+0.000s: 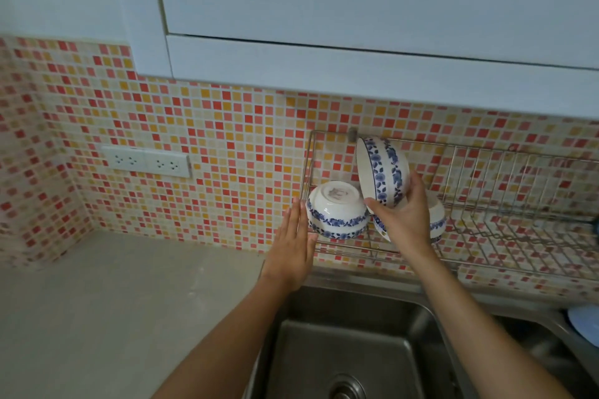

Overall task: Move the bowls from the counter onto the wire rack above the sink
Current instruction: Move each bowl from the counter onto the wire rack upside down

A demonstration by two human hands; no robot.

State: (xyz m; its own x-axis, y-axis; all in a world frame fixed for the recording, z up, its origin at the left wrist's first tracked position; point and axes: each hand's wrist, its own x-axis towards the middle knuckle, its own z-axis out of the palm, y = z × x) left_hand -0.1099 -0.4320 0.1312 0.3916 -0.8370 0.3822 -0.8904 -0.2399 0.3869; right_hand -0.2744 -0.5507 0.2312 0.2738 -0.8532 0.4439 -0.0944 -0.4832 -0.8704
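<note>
No readable text anywhere in my view.

The upturned bowl (337, 209) by my left hand (291, 244) has a faint brownish maker's mark on its base, too blurred to read. The bowl (382, 168) my right hand (403, 217) grips shows only blue flower bands, no lettering. The wall socket plate (146, 161) has pin holes, no legible label or brand.
</note>
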